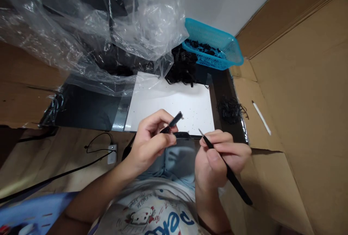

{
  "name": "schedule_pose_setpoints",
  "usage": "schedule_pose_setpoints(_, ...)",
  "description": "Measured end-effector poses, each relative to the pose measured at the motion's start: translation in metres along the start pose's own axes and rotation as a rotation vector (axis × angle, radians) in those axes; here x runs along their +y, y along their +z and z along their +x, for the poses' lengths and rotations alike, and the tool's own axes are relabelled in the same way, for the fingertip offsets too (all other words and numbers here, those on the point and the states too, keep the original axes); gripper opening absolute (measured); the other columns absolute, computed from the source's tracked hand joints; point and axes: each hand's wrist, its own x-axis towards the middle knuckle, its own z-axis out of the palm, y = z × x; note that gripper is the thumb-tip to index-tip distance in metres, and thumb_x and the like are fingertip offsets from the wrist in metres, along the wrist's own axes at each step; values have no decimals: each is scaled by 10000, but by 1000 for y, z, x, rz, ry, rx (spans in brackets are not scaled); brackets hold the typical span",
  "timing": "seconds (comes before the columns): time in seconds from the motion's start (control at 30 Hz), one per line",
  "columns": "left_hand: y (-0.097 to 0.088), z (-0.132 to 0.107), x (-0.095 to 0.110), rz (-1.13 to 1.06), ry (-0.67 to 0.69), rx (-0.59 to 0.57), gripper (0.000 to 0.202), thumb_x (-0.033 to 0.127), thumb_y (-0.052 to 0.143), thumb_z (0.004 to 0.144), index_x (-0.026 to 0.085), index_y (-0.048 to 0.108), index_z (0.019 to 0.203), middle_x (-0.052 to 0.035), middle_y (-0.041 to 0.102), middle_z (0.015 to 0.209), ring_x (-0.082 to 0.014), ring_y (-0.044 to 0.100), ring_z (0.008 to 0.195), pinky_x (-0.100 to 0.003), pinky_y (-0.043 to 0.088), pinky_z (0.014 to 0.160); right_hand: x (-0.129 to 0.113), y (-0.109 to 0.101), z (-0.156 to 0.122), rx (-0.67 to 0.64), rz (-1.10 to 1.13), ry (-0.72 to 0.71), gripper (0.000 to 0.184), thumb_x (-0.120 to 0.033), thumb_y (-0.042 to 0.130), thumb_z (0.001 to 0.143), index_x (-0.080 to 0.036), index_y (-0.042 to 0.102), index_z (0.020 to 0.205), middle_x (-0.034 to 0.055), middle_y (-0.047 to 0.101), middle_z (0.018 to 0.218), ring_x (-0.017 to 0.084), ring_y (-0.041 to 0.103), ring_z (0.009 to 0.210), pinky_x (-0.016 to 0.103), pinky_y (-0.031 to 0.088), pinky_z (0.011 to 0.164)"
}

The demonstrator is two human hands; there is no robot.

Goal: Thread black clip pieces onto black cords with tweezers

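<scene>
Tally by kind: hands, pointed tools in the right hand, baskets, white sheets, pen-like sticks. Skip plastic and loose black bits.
Hands: 2 (left hand, right hand)
Pointed black tool: 1
Blue basket: 1
White sheet: 1
White pen-like stick: 1
Total: 6

From here I see the person's left hand [150, 141] pinching black pieces [175, 119] by the near edge of the black table [87, 108]; the right hand [217, 159] grips dark tweezers [235, 180], tip toward them. A white sheet [168, 101] reaches that near edge. A black heap [182, 64] sits along the sheet's far edge, a blue basket [239, 57] at the table's far right corner, tangled black strands [230, 110] near its right edge.
</scene>
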Motion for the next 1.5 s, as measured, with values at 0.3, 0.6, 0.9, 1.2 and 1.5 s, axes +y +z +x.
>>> schedule_pose_setpoints(0.3, -21, 36, 25, 602, 204, -14, 26, 174, 636, 778, 169, 611, 782, 11, 594, 728, -114, 510, 647, -234, 367, 568, 16, -4, 9, -182, -63, -102, 236, -28, 571, 772, -179, 573, 952, 35, 612, 842, 168, 585, 710, 330, 477, 585)
schedule_pose_setpoints(0.6, -38, 42, -21, 588, 57, -33, 152, 293, 644, 819, 163, 566, 821, 3, 580, 756, -134, 501, 692, -253, 373, 645, 45, -14, 4, -402, -254, -155, 249, -7, 591, 768, -173, 553, 949, 52, 614, 838, 173, 600, 738, 326, 538, 616)
schedule_pose_setpoints(0.9, -35, 45, -14, 371, -56, -8, 118, 220, 703, 760, 165, 599, 754, 13, 588, 726, -121, 514, 675, -227, 393, 638, 45, -14, 14, -544, -354, -286, 295, -2, 596, 747, -179, 525, 973, 75, 611, 849, 179, 594, 699, 335, 545, 589)
schedule_pose_setpoints(1.2, -38, 47, -16, 272, -128, -9, 92, 195, 692, 774, 163, 607, 759, 21, 577, 719, -100, 484, 654, -213, 359, 601, 44, -18, 17, -599, -329, -246, 249, -30, 595, 760, -186, 525, 941, 69, 614, 863, 172, 594, 721, 325, 551, 598)
schedule_pose_setpoints(1.5, -34, 48, -15, 124, -236, -26, 83, 165, 675, 706, 155, 594, 690, 31, 528, 648, -92, 448, 601, -220, 325, 557, 40, -16, 20, -614, -333, -229, 245, -6, 560, 756, -191, 513, 910, 59, 603, 846, 160, 575, 703, 312, 540, 592)
